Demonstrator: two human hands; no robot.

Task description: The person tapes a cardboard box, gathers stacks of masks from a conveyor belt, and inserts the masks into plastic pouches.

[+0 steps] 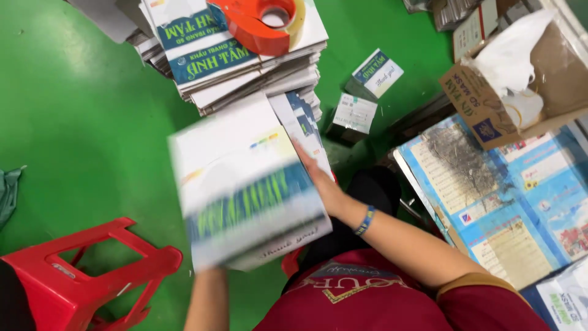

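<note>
I hold a flat white carton sheet (245, 190) with blue and green print in front of me; it is blurred by motion. My right hand (321, 184) grips its right edge, and a blue and yellow band sits on that wrist. My left hand is hidden under the sheet's lower edge; only the forearm (208, 300) shows. Beyond the sheet lies a tall stack of flat cartons (245, 67) of the same kind on the green floor (79, 122). An orange tape dispenser (263, 21) rests on top of that stack.
A red plastic stool (79, 276) stands at lower left. Two small folded boxes (364, 92) lie on the floor behind the stack. To the right are a blue printed board (502, 208) and an open brown carton (527, 73) with white tissue inside.
</note>
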